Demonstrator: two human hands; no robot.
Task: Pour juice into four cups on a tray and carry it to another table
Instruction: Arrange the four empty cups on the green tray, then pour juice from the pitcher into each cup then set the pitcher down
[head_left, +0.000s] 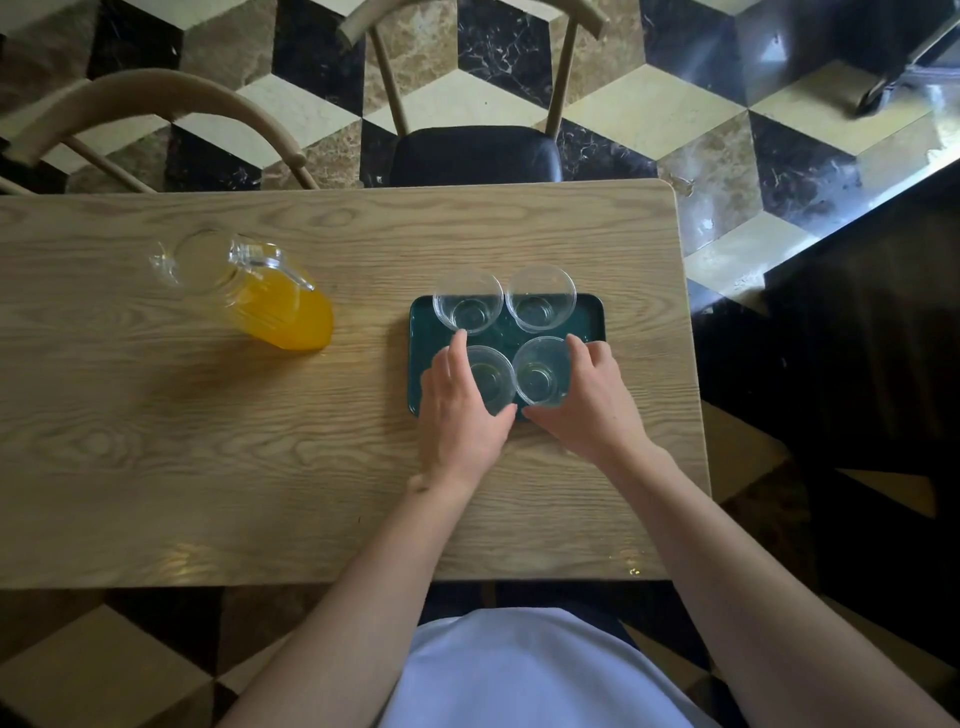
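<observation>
On the table (156, 467) before me, the tray (592, 312) sits right of centre with four cups (540, 297) on it, two behind, two in front. My left hand (457, 410) and right hand (587, 405) flank the front pair. The pitcher (260, 291) stands well apart at left. A chair (475, 150) stands behind the table.

it looks like a café or dining room: a pale wooden table (260, 415) stands on a polished marble floor (649, 119) patterned in cubes, with curved-back wooden chairs (467, 150) drawn up along the far side.
</observation>
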